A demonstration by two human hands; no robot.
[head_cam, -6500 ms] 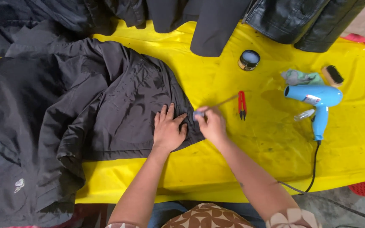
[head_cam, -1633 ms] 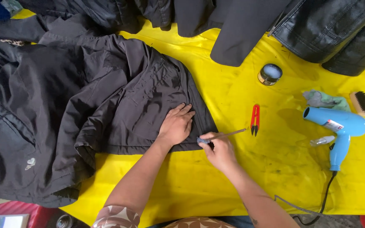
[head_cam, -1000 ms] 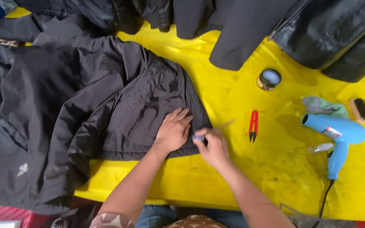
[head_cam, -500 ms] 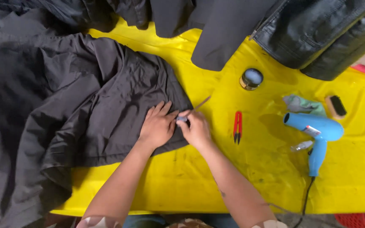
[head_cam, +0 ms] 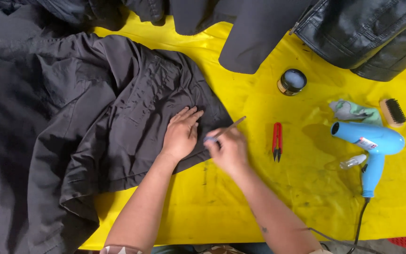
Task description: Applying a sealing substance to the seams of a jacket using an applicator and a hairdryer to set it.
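Observation:
A dark grey jacket [head_cam: 71, 122] lies spread over the left part of a yellow table [head_cam: 259, 197]. My left hand [head_cam: 182, 134] presses flat on the jacket's fabric near its right edge, fingers apart. Just to its right, my right hand [head_cam: 229, 150] grips a thin brush [head_cam: 226, 128] whose handle points up and to the right. The brush tip meets the fabric beside my left hand's fingers.
Red thread snips [head_cam: 277, 140] lie right of my hands. A small round tin [head_cam: 292, 81], a blue hair dryer [head_cam: 370, 146] with its cord, a folded cloth [head_cam: 353, 110], a bristle brush [head_cam: 393, 112] and a small bottle [head_cam: 353, 162] are further right. Dark jackets [head_cam: 353, 33] hang over the far edge.
My right hand moved from the yellow surface left onto the jacket's edge beside my left hand. The left hand stayed pressed on the fabric. The camera view shifted.

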